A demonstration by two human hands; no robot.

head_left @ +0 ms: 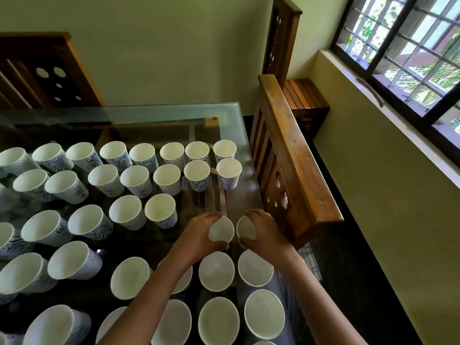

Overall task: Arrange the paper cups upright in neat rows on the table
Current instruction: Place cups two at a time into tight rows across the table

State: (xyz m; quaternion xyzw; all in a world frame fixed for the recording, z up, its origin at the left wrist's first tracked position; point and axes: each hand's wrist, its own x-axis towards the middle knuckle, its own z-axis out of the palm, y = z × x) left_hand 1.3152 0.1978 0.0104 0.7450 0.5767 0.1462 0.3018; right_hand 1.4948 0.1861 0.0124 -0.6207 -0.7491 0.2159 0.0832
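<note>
Pale green walls (161,46) meet at a room corner, with a barred window (410,58) on the right. Below them a glass worktop (174,114) fills the lower left. A wooden chair (293,158) stands against its right edge and another chair back (37,75) at its far left. White paper cups (135,179) with a blue wave print stand mouth-up in rows across the glass. Near the right edge, between farther and nearer rows, the left hand (199,235) curls its fingers (211,215) and thumb round the rim of one cup (221,232). The right hand (267,232) grips a second cup (246,229) just beside it in the same way. Whether these two cups rest on the glass cannot be told.
</note>
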